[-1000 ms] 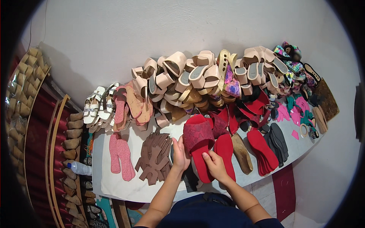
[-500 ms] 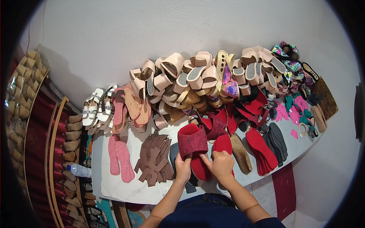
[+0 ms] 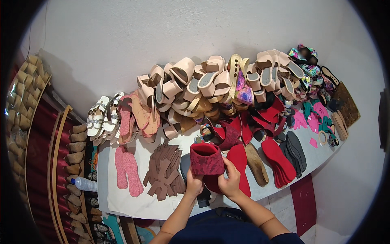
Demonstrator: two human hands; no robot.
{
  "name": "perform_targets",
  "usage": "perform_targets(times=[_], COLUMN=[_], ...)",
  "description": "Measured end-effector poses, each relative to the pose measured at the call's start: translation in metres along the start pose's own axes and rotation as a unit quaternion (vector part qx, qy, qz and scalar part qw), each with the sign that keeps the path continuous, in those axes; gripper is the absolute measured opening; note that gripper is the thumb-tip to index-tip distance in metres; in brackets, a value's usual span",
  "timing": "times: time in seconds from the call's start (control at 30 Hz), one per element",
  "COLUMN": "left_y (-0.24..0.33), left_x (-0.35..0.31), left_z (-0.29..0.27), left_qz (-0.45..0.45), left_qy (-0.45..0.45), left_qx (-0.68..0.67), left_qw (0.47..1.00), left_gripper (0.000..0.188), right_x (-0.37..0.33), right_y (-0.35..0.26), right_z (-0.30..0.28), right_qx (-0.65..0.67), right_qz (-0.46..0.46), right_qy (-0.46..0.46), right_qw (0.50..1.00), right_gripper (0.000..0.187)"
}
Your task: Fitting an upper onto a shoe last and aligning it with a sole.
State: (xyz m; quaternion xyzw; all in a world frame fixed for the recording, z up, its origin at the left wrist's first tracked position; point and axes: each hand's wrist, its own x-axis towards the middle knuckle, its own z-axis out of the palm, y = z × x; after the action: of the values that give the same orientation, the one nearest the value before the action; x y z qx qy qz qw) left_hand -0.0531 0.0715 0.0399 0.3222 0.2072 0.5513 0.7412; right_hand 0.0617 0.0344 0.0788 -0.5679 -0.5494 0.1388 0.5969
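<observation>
- Left hand (image 3: 194, 184) and right hand (image 3: 230, 181): both closed on the lower edge of a red lace upper (image 3: 206, 159), fingers pinching it from either side.
- Red lace upper: held just above the white table (image 3: 134, 203), bent into an arch with its opening facing up; not yet joined to any sole, as far as can be seen.
- Directly beneath and beside the hands: red insoles (image 3: 239, 166) lying flat, one partly hidden by the right hand. A dark block (image 3: 203, 199) sits under the left wrist; its kind cannot be told.
- Judgement: shaping of the piece appears to be under way; fixing it to an insole remains.
- Left of the hands: brown cut straps (image 3: 164, 171) in a heap, pink insoles (image 3: 126, 171) beyond.
- Right: further red insoles (image 3: 278, 160) and black insoles (image 3: 294, 150), untouched.
- Rear: finished beige sandals (image 3: 211, 81) piled against the wall.
</observation>
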Motion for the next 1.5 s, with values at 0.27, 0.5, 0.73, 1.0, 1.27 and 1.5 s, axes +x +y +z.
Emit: perform_targets(times=[0.27,0.5,0.73,1.0,1.27,1.5], left_y=[-0.002,-0.002,-0.002,-0.001,-0.003,-0.001], left_x=[0.008,0.011,0.016,0.02,0.022,0.017], left_z=[0.002,0.009,0.008,0.01,0.012,0.011], left_qz=[-0.011,-0.038,-0.061,-0.117,-0.114,-0.154], left_qy=[0.01,0.027,0.027,0.021,0.034,0.013], left_qx=[0.11,0.146,0.126,0.084,0.044,0.01], left_qw=[0.994,0.988,0.99,0.989,0.992,0.988], left_gripper=[0.038,0.034,0.034,0.032,0.031,0.032], right_x=[0.007,0.005,0.008,0.012,0.014,0.021], right_y=[0.008,0.016,0.022,0.033,0.036,0.022], right_z=[-0.008,-0.007,-0.007,-0.007,0.002,-0.004], right_qx=[0.152,0.331,0.338,0.356,0.172,0.108], right_qz=[0.149,0.238,0.275,0.324,0.229,0.219], right_qy=[-0.041,-0.036,-0.058,-0.039,-0.029,-0.017], right_qw=[0.976,0.912,0.898,0.876,0.958,0.97], right_gripper=[0.03,0.037,0.04,0.037,0.04,0.038])
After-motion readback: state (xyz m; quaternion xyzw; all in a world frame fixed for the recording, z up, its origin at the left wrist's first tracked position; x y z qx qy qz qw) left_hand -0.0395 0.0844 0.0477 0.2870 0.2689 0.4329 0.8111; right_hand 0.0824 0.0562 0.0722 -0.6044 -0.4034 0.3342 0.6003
